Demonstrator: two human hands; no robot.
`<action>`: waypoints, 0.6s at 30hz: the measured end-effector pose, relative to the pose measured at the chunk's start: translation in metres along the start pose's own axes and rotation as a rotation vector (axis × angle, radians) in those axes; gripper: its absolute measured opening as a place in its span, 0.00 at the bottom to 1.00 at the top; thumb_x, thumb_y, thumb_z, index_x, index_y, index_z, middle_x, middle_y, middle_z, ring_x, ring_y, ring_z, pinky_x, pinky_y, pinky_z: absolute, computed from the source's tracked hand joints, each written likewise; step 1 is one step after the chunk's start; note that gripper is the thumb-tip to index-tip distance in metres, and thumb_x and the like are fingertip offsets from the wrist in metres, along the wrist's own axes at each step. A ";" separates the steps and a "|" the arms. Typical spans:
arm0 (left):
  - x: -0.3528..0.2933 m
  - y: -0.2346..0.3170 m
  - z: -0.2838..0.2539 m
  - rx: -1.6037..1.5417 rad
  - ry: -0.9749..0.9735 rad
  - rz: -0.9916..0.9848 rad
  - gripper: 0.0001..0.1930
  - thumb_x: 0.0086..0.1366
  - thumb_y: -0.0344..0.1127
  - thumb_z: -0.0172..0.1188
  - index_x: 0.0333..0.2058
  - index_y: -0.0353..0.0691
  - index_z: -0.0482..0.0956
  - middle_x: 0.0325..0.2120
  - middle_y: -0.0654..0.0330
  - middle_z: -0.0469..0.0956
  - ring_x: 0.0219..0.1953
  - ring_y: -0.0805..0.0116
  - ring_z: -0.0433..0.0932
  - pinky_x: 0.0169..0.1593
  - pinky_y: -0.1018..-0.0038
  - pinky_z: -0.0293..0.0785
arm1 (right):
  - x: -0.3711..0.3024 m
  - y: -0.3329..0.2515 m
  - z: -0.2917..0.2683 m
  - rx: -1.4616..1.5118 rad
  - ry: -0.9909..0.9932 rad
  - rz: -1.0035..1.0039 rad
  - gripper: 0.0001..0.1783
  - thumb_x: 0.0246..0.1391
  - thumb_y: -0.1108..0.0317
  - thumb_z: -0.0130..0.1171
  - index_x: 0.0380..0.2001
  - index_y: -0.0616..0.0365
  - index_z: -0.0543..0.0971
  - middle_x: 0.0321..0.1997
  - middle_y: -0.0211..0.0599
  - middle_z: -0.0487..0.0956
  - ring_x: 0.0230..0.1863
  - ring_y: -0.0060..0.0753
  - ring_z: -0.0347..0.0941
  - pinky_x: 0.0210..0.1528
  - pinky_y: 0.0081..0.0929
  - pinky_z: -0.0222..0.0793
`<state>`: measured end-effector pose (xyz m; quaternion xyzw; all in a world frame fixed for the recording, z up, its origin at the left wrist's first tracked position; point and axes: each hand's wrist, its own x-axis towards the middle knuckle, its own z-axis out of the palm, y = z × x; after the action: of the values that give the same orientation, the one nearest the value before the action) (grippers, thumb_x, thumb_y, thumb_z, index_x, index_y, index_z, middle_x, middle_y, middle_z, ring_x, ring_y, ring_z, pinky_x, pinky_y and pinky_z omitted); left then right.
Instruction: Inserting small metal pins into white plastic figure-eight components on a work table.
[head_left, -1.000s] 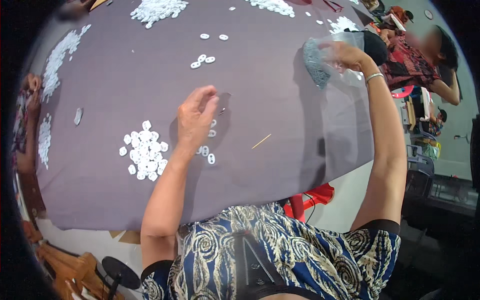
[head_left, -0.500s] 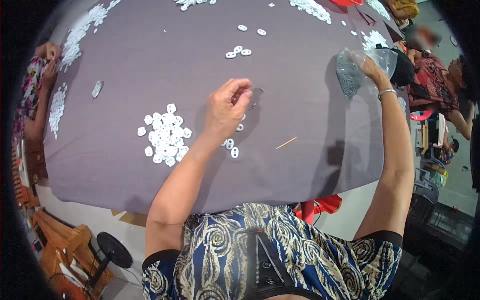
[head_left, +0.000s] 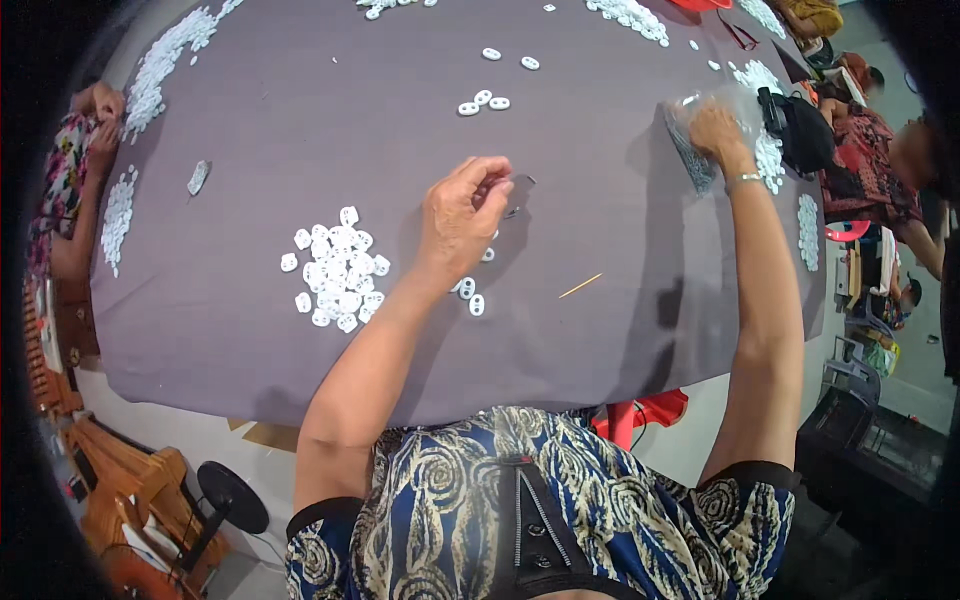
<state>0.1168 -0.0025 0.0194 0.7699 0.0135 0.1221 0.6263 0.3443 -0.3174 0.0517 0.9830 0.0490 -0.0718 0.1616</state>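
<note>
My left hand (head_left: 462, 215) hovers over the grey cloth with curled fingers, the thumb drawn up to them; what they hold, if anything, is hidden. Small dark metal pieces (head_left: 531, 180) lie by its fingertips. Under and below the wrist are white oval parts (head_left: 477, 304), each with two dark holes. Off to the right, my right hand (head_left: 718, 132) grips a clear plastic bag (head_left: 690, 150) filled with small grey metal pieces, likely screws. A pile of white parts (head_left: 340, 270) is heaped left of my left forearm.
A thin wooden stick (head_left: 580, 286) lies on the tablecloth (head_left: 560, 350). More white ovals (head_left: 484, 103) sit farther back, and heaps of white parts (head_left: 150, 85) line the edges. A black bag (head_left: 803, 135) stands right. Another person's hands (head_left: 98, 115) work at the left edge.
My right hand has shifted left with the plastic bag, its fingers now lower over it. My left hand stays about where it was, still curled.
</note>
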 end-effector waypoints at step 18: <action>0.002 0.001 0.009 -0.064 -0.022 -0.016 0.07 0.59 0.27 0.58 0.37 0.34 0.77 0.28 0.65 0.76 0.27 0.80 0.72 0.33 0.81 0.71 | -0.018 0.010 0.002 0.093 -0.011 0.074 0.46 0.56 0.34 0.41 0.58 0.70 0.64 0.58 0.61 0.68 0.60 0.59 0.62 0.62 0.46 0.57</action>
<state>0.1204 -0.0114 0.0195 0.7505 0.0088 0.1087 0.6518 0.3278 -0.3282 0.0559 0.9902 0.0081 -0.0732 0.1188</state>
